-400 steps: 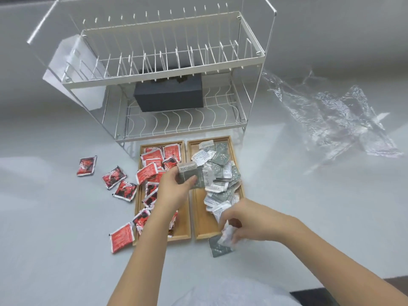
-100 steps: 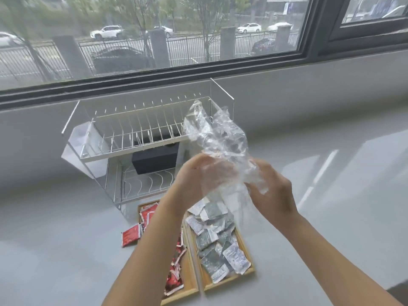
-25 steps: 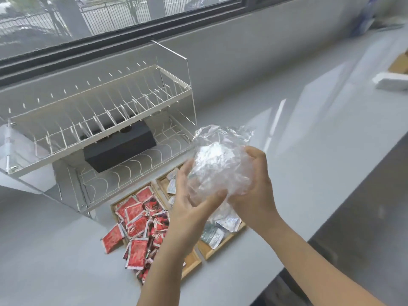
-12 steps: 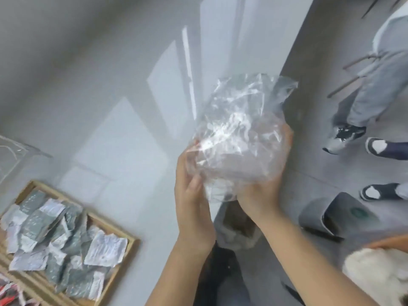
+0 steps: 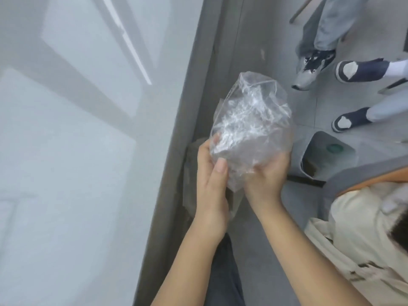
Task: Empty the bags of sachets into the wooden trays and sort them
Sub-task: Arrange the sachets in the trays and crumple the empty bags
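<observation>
A crumpled clear plastic bag (image 5: 249, 129), with no sachets showing inside it, is bunched between both my hands beyond the counter's right edge, over the floor. My left hand (image 5: 209, 186) grips its lower left side with the thumb pressed on the plastic. My right hand (image 5: 267, 175) cups it from below on the right. The wooden trays and the sachets are out of view.
The pale grey counter (image 5: 66, 151) fills the left half, its edge running down the middle. A brownish bin (image 5: 191, 173) stands below the hands, a grey bin (image 5: 320, 160) to the right. Other people's feet (image 5: 313, 65) and a seated person (image 5: 364, 235) are on the right.
My view has swung further right and down; the trays have left the frame. The hands still hold the crumpled bag, now past the counter edge above the floor.
</observation>
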